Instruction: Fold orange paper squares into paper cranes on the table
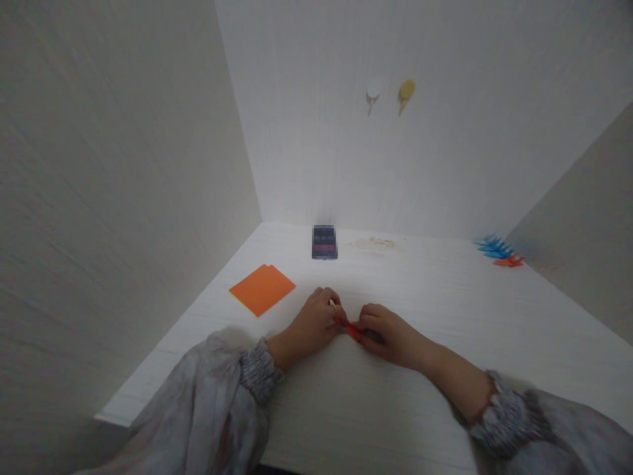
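A small folded piece of orange-red paper is between my two hands, low over the white table. My left hand, with a ring on one finger, pinches its left end. The fingers of my right hand are closed on its right side. Much of the folded paper is hidden by my fingers, so its full shape cannot be made out. To the left of my left hand lies a stack of flat orange paper sheets, slightly fanned.
A dark, pixelated phone-like object lies near the back wall. Folded blue paper figures and an orange one stand in a row at the far right. Two hooks, white and yellow, are on the back wall. Walls enclose the table.
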`<state>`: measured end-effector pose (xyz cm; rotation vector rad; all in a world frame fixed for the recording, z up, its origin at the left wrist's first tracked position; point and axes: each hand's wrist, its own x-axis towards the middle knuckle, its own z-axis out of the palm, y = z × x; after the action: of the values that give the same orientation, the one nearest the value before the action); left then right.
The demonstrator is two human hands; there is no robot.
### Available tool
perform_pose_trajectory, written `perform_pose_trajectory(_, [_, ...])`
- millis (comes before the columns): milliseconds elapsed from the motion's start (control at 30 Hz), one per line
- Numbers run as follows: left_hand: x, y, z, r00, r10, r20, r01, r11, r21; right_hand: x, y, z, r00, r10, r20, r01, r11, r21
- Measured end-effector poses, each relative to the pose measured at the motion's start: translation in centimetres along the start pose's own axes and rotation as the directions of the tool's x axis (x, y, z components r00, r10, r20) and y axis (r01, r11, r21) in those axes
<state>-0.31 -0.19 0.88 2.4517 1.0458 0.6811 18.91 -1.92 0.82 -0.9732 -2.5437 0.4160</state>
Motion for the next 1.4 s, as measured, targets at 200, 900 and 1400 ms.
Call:
perform_pose_trajectory(200, [0.0,-0.1,-0.1,0.998,0.012,0.065,-0.009,0.999,-0.036,-0.1,-0.2,-0.3,0.999,-0.039,0.014,0.039,0.997,-0.060])
perform_pose_trajectory(900, [0.1,-0.2,-0.2,0.978,0.145,0.151,-0.125,0.983,-0.133,-0.3,1.0,-0.1,0.992,-0.090,-0.092,0.094,0.995,0.038])
perform_pose_trajectory(1400, [0.0,0.0,-0.4,0.985,0.140,0.101,-0.132,0.988,-0.081,0.3,0.8,0.6,0.987,0.150,-0.053,-0.132,0.959,0.253])
